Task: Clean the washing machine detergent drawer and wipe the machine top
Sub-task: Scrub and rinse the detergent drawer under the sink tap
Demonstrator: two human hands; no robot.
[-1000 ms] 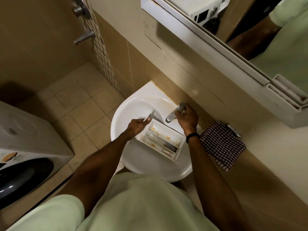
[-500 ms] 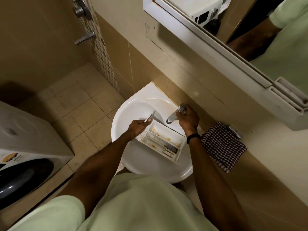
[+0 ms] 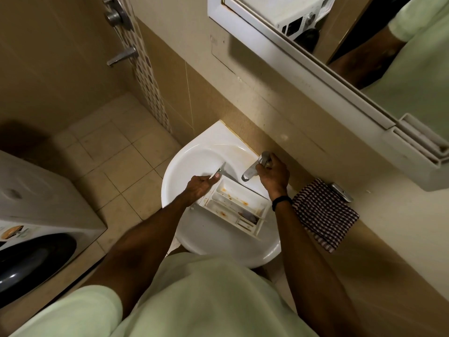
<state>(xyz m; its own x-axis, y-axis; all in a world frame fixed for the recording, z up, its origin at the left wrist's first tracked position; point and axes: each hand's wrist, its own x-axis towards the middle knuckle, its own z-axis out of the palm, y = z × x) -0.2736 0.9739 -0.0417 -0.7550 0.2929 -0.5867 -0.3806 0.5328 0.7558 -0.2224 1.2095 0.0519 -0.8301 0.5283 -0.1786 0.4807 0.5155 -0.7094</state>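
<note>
At the far left stands the washing machine (image 3: pixel 36 203), its top not yet wiped. My left hand (image 3: pixel 199 188) comes next. Its fingers are clenched round the left end of the detergent drawer (image 3: pixel 235 205), thumb on top beside the grey front strip. The drawer lies tilted across the middle of the white sink (image 3: pixel 194 156), open side up, its right end toward the sink's near-right rim.

I judge the drawer to be light, stiff, hollow plastic with thin dividers. It will turn slick once wet, so the solid front end is the place to hold, not the partitions.

Its compartments hold orange-brown spots of dried residue, and the near-right one holds a darker clump of grime. I see no water standing in the drawer or the sink.

Just beyond the drawer's far edge is the tap (image 3: pixel 252 170). My right hand (image 3: pixel 274 176) has its fingers curled round the tap's lever, and I can make out no stream from the spout. On the bench right of the sink, a checked cloth (image 3: pixel 325 215) hangs over the front edge.
</note>
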